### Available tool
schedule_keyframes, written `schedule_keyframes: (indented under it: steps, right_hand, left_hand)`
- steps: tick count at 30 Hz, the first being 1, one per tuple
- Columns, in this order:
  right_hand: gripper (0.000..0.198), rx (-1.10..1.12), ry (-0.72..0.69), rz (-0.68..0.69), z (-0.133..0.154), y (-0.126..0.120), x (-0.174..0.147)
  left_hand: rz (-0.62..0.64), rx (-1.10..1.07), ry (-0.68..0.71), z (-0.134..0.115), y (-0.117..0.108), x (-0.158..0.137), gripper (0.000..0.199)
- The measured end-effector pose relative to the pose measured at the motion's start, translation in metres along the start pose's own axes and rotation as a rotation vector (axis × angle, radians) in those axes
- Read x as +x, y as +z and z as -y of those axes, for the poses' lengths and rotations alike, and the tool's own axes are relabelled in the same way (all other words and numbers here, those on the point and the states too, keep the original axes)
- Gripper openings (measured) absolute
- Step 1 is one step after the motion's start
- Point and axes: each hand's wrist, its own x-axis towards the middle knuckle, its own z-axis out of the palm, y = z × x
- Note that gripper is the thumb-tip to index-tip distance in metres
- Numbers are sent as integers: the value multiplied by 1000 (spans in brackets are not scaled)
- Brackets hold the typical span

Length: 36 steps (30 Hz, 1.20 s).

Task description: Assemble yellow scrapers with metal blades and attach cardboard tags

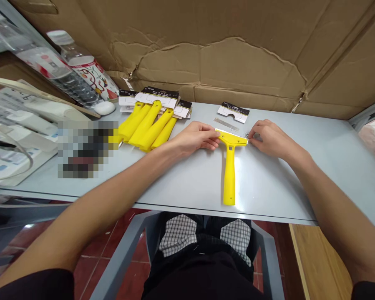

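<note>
Currently; left fingers (211, 133) pinch yellow scraper (229, 171); right fingers (258, 126), grip unclear; blade (227, 124), card (240, 115) beyond

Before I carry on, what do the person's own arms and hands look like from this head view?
The left hand and right hand are ungloved, with no watch or bracelet showing at either wrist. Both forearms are uncovered. The left sleeve and right sleeve are short, black or nearly so, and look plain where they show.

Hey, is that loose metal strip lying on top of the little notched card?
No, the metal strip lies on the table, between the notched card and the head of the yellow scraper.
</note>
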Motion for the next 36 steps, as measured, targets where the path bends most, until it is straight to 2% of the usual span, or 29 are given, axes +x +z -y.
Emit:
schedule_keyframes:
  steps: [3, 8, 14, 18, 28, 31, 36]
  right_hand:
    - [14, 58, 4, -73, 1, -5, 0]
    - [9, 357, -2, -334, 29, -14, -1]
    - [10, 492, -113, -303, 59, -6, -5]
    - [11, 505, -151, -305, 62, -2, -5]
    - [15, 448, -149, -330, 66, 3, -5]
    - [19, 473, -97, -364, 61, -4, -5]
    - [21, 501, 130, -364, 49, -11, -2]
  left_hand:
    - [7, 0, 8, 2, 2, -1, 14]
    - [21, 6, 20, 5, 16, -9, 18]
    - [65, 3, 26, 8, 29, -19, 19]
    - [69, -8, 36, 11, 29, -18, 14]
    - [72, -8, 45, 11, 29, -16, 19]
    - [53, -20, 40, 10, 27, -14, 19]
    - [-8, -36, 70, 7, 17, -7, 17]
